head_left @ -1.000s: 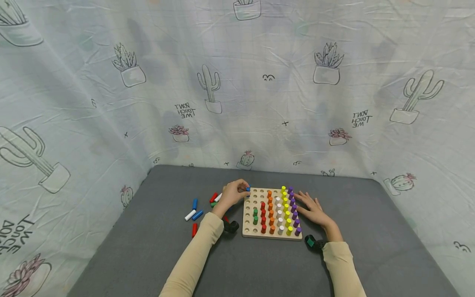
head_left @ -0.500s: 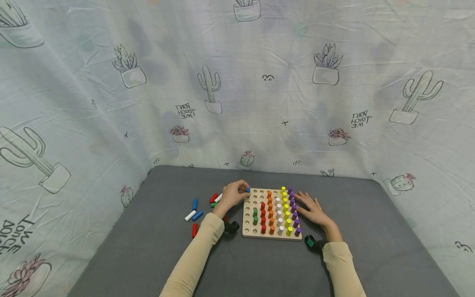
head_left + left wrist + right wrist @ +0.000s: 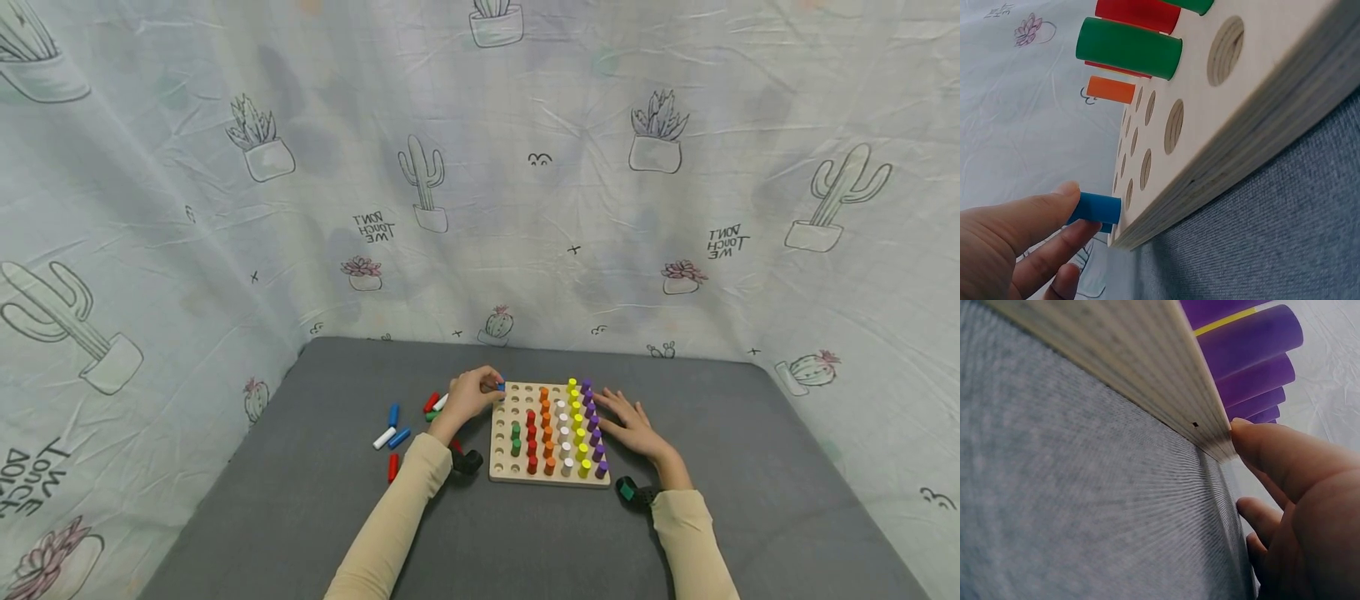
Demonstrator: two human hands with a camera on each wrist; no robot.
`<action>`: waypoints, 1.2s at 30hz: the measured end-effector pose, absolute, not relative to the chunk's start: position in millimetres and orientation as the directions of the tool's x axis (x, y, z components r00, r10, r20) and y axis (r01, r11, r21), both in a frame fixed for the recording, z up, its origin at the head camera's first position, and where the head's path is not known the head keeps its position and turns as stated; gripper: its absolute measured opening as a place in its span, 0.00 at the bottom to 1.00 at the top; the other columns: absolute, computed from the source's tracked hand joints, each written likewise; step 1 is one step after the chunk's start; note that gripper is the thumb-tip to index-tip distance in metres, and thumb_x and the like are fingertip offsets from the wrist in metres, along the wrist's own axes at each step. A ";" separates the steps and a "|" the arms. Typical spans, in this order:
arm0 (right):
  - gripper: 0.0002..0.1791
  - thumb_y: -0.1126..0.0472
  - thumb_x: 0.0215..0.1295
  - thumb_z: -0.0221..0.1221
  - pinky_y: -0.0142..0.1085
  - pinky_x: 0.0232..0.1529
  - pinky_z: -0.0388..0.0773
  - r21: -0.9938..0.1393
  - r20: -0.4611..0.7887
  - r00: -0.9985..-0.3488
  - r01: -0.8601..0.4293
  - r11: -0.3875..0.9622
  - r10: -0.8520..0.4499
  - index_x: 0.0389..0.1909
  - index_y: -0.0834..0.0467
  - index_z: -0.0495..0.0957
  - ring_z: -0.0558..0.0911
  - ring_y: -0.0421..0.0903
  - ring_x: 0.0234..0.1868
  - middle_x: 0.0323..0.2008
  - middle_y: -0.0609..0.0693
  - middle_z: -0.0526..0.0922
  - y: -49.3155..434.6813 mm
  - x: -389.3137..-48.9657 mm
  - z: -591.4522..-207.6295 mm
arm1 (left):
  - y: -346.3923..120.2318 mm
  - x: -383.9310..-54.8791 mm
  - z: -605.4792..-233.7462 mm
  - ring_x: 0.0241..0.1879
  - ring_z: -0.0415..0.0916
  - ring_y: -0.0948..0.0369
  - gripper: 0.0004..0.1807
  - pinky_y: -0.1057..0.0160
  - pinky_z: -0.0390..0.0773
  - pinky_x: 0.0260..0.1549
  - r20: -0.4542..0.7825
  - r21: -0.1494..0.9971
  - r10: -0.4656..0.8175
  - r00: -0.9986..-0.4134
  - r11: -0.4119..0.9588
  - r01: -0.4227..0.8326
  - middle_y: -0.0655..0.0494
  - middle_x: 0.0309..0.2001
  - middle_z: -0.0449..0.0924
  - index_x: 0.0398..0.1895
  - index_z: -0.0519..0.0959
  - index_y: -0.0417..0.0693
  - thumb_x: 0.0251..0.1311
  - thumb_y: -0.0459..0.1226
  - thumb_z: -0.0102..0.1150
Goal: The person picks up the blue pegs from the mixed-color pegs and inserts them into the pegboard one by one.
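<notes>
A square wooden pegboard lies on the table with columns of coloured pegs standing in its holes. At its far left corner my left hand pinches a blue peg between thumb and fingers. That peg stands upright against the board's face, and how deep it sits cannot be seen. Part of a second blue peg shows just behind it. Along the right edge, beside the purple pegs, my right hand rests with fingers spread. In the right wrist view its thumb touches the board's edge.
Left of the board lie loose pegs: blue, white, red and green, some partly behind the left arm. The grey table reaches back to a patterned curtain. Each wrist wears a black camera mount.
The head view has shifted very slightly. My left hand stays on the blue peg at the far left corner, and my right hand keeps its place by the board.
</notes>
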State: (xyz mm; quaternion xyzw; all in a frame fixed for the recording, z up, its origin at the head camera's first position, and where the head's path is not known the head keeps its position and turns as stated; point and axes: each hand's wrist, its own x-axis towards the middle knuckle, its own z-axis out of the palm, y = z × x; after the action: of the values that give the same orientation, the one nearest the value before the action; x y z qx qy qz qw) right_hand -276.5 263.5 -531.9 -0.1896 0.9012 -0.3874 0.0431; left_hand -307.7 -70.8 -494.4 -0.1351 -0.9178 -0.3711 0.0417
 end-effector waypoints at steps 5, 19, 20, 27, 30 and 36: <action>0.31 0.50 0.68 0.51 0.62 0.63 0.25 -0.711 0.068 -0.926 -0.305 0.633 -0.370 0.68 0.57 0.58 0.40 0.66 0.70 0.70 0.66 0.49 263.4 -275.8 -533.0 | -73.6 -304.4 -493.8 0.34 0.72 0.61 0.11 0.49 0.60 0.49 0.169 0.666 0.208 -0.963 0.697 0.268 0.60 0.36 0.83 0.41 0.79 0.51 0.56 0.43 0.63; 0.31 0.50 0.68 0.51 0.62 0.63 0.25 -0.719 0.074 -0.924 -0.310 0.622 -0.375 0.68 0.57 0.58 0.40 0.66 0.70 0.70 0.66 0.49 263.9 -276.2 -534.4 | -84.6 -292.1 -492.0 0.24 0.65 0.64 0.08 0.53 0.60 0.40 0.228 0.654 0.185 -0.956 0.698 0.291 0.61 0.35 0.83 0.37 0.80 0.54 0.55 0.43 0.64; 0.31 0.50 0.68 0.51 0.62 0.63 0.25 -0.719 0.074 -0.924 -0.310 0.622 -0.375 0.68 0.57 0.58 0.40 0.66 0.70 0.70 0.66 0.49 263.9 -276.2 -534.5 | -85.8 -291.1 -492.1 0.24 0.65 0.64 0.08 0.53 0.60 0.41 0.229 0.656 0.182 -0.956 0.697 0.290 0.61 0.35 0.83 0.37 0.80 0.54 0.55 0.43 0.64; 0.31 0.51 0.68 0.51 0.63 0.63 0.24 -0.721 0.086 -0.923 -0.318 0.616 -0.376 0.68 0.58 0.59 0.40 0.67 0.70 0.70 0.66 0.49 263.9 -276.0 -534.7 | -93.3 -284.5 -492.8 0.27 0.67 0.64 0.09 0.51 0.60 0.43 0.251 0.645 0.177 -0.952 0.703 0.300 0.61 0.36 0.83 0.37 0.80 0.55 0.53 0.43 0.65; 0.31 0.51 0.68 0.51 0.63 0.63 0.24 -0.722 0.087 -0.922 -0.319 0.614 -0.377 0.68 0.58 0.59 0.40 0.67 0.70 0.70 0.66 0.49 263.9 -275.7 -534.2 | -96.6 -281.6 -493.6 0.28 0.68 0.64 0.10 0.49 0.61 0.44 0.255 0.640 0.181 -0.950 0.705 0.306 0.60 0.36 0.83 0.38 0.81 0.53 0.54 0.42 0.65; 0.31 0.51 0.68 0.51 0.63 0.63 0.25 -0.722 0.088 -0.920 -0.322 0.612 -0.381 0.68 0.58 0.59 0.40 0.67 0.70 0.70 0.66 0.49 263.9 -275.5 -534.3 | -101.7 -277.6 -495.1 0.30 0.70 0.62 0.10 0.46 0.61 0.48 0.248 0.634 0.180 -0.952 0.713 0.299 0.60 0.37 0.83 0.40 0.81 0.52 0.54 0.41 0.65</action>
State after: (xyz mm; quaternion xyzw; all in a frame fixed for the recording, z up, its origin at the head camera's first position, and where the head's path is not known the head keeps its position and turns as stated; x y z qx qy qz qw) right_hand -275.5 263.9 -534.3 -0.1960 0.8971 -0.3943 0.0370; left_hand -277.6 -101.7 -495.1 -0.1299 -0.9217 -0.3557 0.0841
